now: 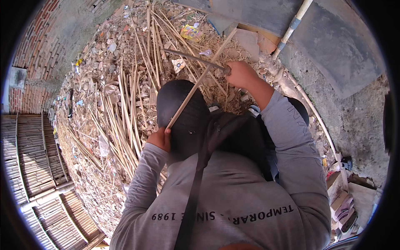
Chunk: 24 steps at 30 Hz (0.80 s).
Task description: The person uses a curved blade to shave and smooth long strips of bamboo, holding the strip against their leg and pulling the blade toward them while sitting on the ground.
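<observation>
- Far left: slatted panels (31, 141) of thin, pole-like lengths, crossed by longer rods; above them stands a brick wall (39, 50).
- Left of centre: rubble-strewn ground (83, 125), bearing stones, scraps and dry fibres.
- Nearer the centre: a loose spread of pale strips (129, 112), most lying lengthwise away from the person.
- Left hand (160, 139): closed around the near end of 1 pale, narrow stick (196, 88), beside a dark-clad knee (180, 98).
- Centre: the stick slants over the knee, from the left hand up to the right, its far end free beyond the right hand.
- Also at centre: a long-bladed knife (193, 57), its blade pointing left and crossing the stick in its upper half; whether the 2 touch cannot be told. A yellow wrapper (190, 32) lies on the ground beyond.
- Right hand (241, 75): fist wrapped around the knife's handle, with no visible gap between fingers and palm.
- Right: a pale pole (291, 31) with a grey-blue band leans near a large grey slab (333, 46).
- Lower right: a stack of folded material (344, 212) beside the person's grey sleeve (298, 146).
</observation>
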### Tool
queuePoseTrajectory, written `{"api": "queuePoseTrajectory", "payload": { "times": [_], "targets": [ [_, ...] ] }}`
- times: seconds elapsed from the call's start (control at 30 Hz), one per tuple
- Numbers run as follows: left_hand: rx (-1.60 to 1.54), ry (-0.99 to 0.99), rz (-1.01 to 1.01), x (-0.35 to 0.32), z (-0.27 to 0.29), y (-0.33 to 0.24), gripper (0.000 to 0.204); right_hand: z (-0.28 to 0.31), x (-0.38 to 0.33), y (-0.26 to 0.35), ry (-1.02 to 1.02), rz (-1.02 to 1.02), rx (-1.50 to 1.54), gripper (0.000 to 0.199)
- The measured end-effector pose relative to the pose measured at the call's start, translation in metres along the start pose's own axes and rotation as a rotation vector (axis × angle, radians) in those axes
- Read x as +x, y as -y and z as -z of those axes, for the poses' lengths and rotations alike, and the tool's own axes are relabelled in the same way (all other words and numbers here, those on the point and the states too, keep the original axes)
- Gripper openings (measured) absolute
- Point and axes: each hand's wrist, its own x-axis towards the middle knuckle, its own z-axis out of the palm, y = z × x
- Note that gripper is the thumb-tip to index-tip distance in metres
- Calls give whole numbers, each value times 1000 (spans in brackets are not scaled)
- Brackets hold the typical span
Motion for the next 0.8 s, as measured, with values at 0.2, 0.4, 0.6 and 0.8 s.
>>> {"api": "queuePoseTrajectory", "payload": {
  "times": [0.2,0.4,0.6,0.8],
  "targets": [
    [-38,62,3,1,11,7,41,1,0,1,-29,125,-175,25],
    [-38,28,-15,5,6,-5,42,0,23,-45,-228,72,-27,28],
    [-112,70,-21,-6,22,2,42,14,-1,11,-13,167,-198,24],
    [-83,183,70,-23,42,3,46,6,0,-11,33,47,-127,22]
  ]
}}
